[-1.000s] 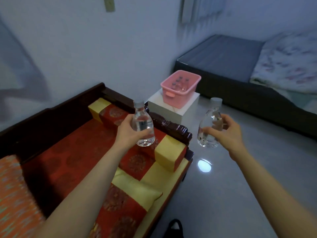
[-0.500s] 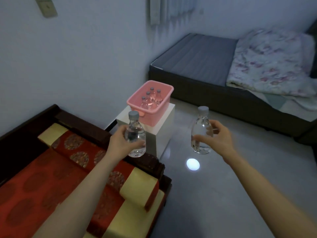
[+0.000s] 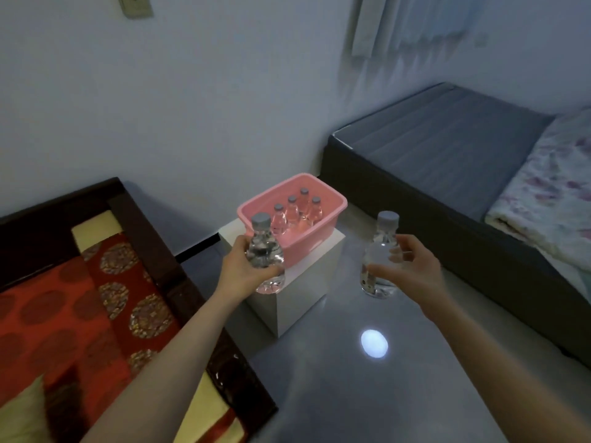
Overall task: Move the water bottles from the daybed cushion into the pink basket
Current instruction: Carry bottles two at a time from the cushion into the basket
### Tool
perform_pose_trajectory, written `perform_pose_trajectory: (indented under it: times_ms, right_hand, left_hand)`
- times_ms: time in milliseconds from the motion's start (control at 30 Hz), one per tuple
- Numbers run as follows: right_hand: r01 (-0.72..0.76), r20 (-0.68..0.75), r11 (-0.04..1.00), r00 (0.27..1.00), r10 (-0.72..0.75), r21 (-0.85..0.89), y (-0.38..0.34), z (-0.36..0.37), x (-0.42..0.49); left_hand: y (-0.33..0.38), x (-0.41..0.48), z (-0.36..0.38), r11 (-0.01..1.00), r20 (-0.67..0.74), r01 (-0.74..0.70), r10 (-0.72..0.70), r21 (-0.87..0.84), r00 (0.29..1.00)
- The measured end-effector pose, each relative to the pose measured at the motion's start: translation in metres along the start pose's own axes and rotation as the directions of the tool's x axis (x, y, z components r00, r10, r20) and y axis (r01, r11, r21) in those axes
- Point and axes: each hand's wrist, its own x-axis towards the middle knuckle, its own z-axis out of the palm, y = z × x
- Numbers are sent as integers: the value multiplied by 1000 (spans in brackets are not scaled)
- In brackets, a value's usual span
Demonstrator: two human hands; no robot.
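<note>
As the view swings off the daybed, the left hand [image 3: 238, 271] grips one water bottle [image 3: 263, 251] upright and the right hand [image 3: 412, 273] grips a second bottle [image 3: 379, 257]. The daybed cushion [image 3: 57, 314] has dropped back to eight o'clock. The pink basket [image 3: 323, 241] on its white tabletop [image 3: 303, 289] has drawn near at twelve o'clock and already holds four bottles [image 3: 295, 212]. Setting these two in looks imminent. No label is legible.

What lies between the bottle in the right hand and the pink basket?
Nothing stands in that gap. In the head view, only grey floor and a corner of the white stand show between the bottle and the basket.
</note>
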Motion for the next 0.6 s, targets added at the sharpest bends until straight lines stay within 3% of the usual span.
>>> perform_pose_trajectory:
  times_ms: [300,600]
  right_hand:
    - [48,226,995,972,-66,83,2,37,126]
    - [92,350,994,931,-109,65,7,101,250]
  left_hand:
    - [-10,67,19,995,-151,92,-84,47,985]
    - [-37,173,38,987,-222,157,-149,18,964]
